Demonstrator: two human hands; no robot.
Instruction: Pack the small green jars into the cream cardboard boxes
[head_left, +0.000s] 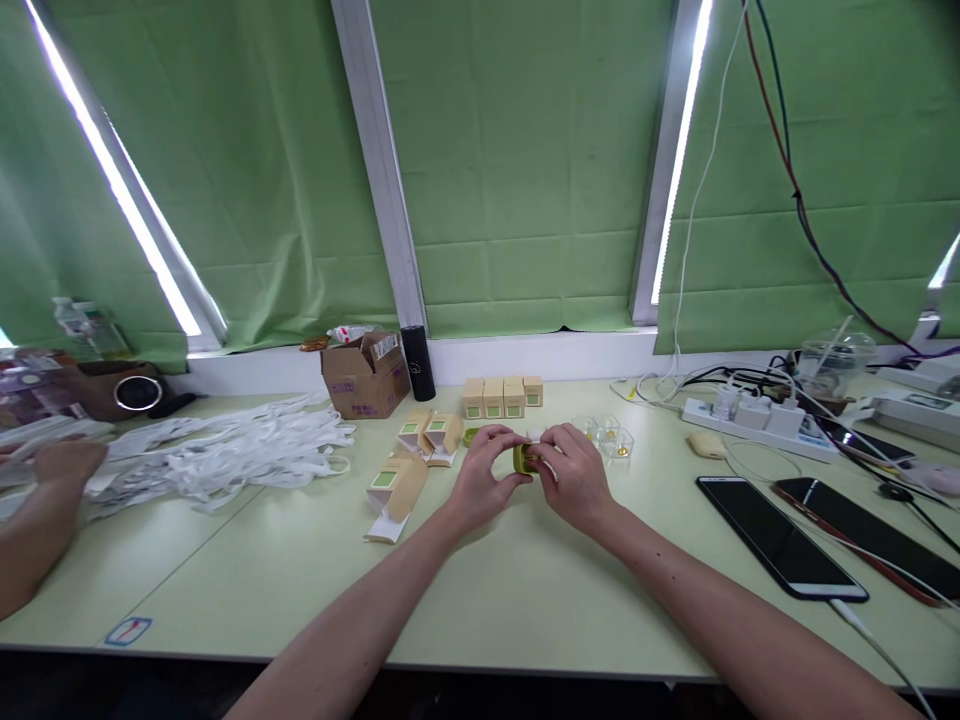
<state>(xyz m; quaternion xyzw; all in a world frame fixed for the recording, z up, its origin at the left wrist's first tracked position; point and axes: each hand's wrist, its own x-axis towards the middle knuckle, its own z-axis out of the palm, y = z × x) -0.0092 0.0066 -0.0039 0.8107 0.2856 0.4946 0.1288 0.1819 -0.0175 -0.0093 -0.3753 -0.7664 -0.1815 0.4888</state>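
Note:
My left hand (484, 477) and my right hand (574, 473) meet over the middle of the pale green table (480, 600). Both pinch a small olive-green round jar (523, 459) between their fingertips. Just behind them lie several open tan cartons (431, 436) with green labels, and another open carton (396, 490) lies to the left. A row of closed tan boxes (501, 397) stands further back. Small clear containers with gold pieces (607, 436) sit to the right of my hands.
Another person's hand (64, 465) rests at the far left by a heap of white straps (225, 450). A brown cardboard box (366, 377) and black cylinder (418, 362) stand at the back. Two phones (780, 537), a power strip (757, 420) and cables fill the right.

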